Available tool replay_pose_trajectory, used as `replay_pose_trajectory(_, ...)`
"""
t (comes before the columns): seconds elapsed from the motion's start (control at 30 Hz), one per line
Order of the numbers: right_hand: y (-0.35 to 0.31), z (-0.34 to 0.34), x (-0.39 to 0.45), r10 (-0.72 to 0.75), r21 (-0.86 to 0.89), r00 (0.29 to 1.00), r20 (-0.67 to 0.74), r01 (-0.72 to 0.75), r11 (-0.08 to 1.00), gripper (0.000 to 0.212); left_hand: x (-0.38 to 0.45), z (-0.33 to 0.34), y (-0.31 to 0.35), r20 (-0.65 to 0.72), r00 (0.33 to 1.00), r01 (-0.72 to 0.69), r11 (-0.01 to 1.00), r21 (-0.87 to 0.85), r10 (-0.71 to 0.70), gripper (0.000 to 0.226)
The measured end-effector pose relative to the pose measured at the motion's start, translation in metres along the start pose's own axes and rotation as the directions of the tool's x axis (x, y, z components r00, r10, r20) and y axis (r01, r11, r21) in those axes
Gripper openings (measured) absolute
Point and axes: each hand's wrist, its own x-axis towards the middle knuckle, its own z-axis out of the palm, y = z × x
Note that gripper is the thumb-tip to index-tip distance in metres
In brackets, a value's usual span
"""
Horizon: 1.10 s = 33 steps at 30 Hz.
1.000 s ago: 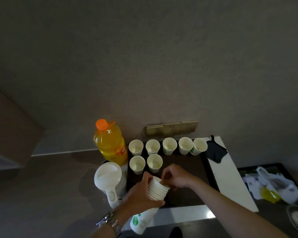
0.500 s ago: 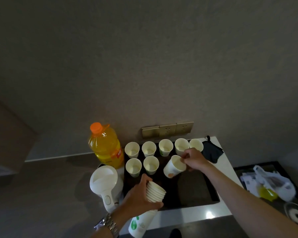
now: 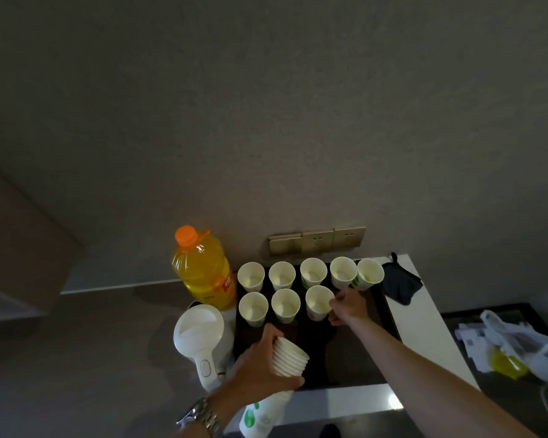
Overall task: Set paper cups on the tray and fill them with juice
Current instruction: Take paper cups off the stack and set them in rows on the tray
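Head view: third cup going into the front row

Head view is showing the right hand [image 3: 347,306] pinching the rim of a paper cup [image 3: 318,302], thumb and fingers narrow on its right edge, setting it upright on the tray [image 3: 358,352]. Cannot tell whether the base is fully seated yet.

Relative to the tray: five empty cups are standing along its far edge, two more in the row nearer the person at its left end. The held cup is sitting just beside those two, continuing that row rightward, probably to keep a tidy grid for pouring.

Left hand [image 3: 260,366] is wrapping its fingers around the nested cup stack [image 3: 290,358], hovering over the tray's near-left corner, mouth tilted toward the right hand, likely for quick peeling.

Juice bottle [image 3: 203,268] is standing capped just off the tray's far-left corner, white kettle [image 3: 201,338] beside the tray's left edge. No juice poured yet; right part of the front row unfilled.
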Motion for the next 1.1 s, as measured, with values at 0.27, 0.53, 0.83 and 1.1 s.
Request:
replay_pose_trajectory(0.27,-0.003,-0.005,-0.009,-0.050,-0.064,0.998,0.030,0.052,0.997,0.026,0.001,0.005,0.002,0.022,1.000,0.003,1.000,-0.015,-0.003,0.082)
replay_pose_trajectory(0.53,-0.020,-0.018,-0.040,-0.261,-0.342,0.946,0.192,0.313,0.886,0.026,0.011,0.009,0.009,-0.010,1.000,-0.011,1.000,-0.016,0.011,0.083)
replay_pose_trajectory(0.83,-0.005,-0.027,-0.060,-0.243,-0.136,0.744,0.622,0.409,0.903,0.031,0.028,0.015,0.021,-0.047,0.996,-0.072,0.997,-0.030,0.070,0.084)
replay_pose_trajectory(1.1,0.007,-0.051,-0.054,-0.291,-0.108,0.710,0.641,0.459,0.882,0.014,0.036,0.026,0.038,-0.036,0.995,-0.092,0.995,-0.034,0.091,0.079)
